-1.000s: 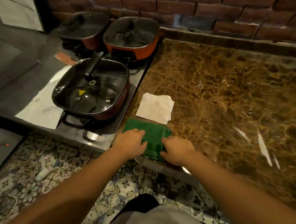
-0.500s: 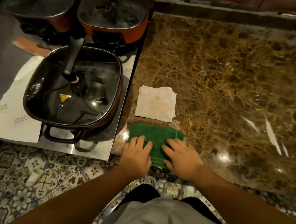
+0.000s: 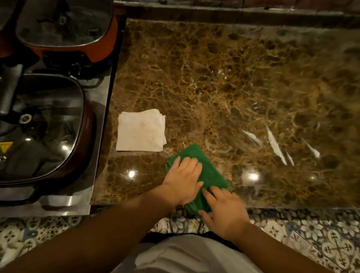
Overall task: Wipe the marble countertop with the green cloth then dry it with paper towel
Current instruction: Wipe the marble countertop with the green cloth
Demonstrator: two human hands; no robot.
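I'm now sliding the green cloth [image 3: 209, 173], turned askew and moved right of the paper towel [image 3: 140, 132], under my flat left hand [image 3: 182, 179] and right hand [image 3: 225, 211], fingers straight, starting to wipe the tabletop [image 3: 261, 88].

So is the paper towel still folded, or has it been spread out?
Folded. The paper towel lies as a square pad on the countertop, layered edges showing at its right side, untouched by either hand.
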